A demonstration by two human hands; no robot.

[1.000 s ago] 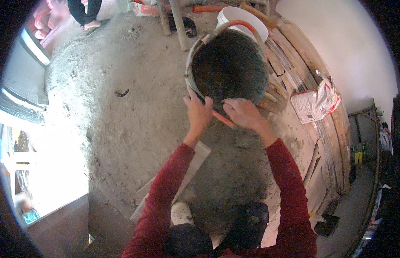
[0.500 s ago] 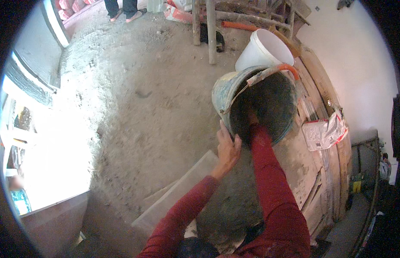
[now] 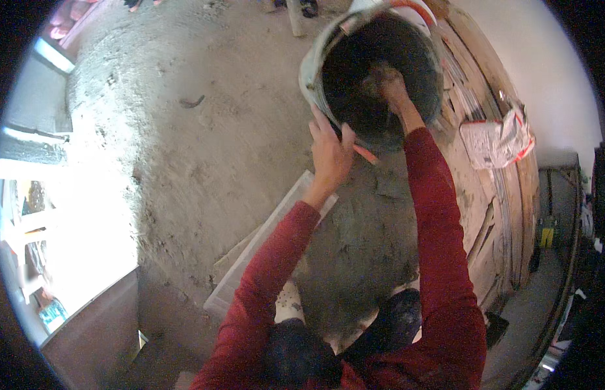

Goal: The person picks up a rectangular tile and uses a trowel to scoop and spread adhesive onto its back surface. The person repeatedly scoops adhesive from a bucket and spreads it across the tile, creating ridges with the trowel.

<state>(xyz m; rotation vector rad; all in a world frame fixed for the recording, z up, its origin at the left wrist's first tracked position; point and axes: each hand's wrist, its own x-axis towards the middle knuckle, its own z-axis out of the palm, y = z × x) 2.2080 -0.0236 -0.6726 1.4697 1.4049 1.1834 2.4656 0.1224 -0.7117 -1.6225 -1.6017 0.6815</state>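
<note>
In my head view, a rough grey-brown floor spreads under everything, with a small dark curved scrap lying out to the left. I see a long, pale, flat strip slanting across the floor, partly covered by the left forearm. Weathered wooden boards run down the right side, and a crumpled white-and-red bag rests on them, near the bucket but apart from it. A white bucket shows behind, mostly blocked from me.

The round, dirty grey bucket stands at upper centre, ahead of the person, its mouth facing me. Its inside is dark, its outer wall smeared paler, and its arched handle wears an orange sleeve on the far side. I see the left hand gripping the near-left rim, thumb parted from the fingers. The right hand reaches inside; it is blurred and shadowed, so I cannot tell whether it holds anything.
</note>
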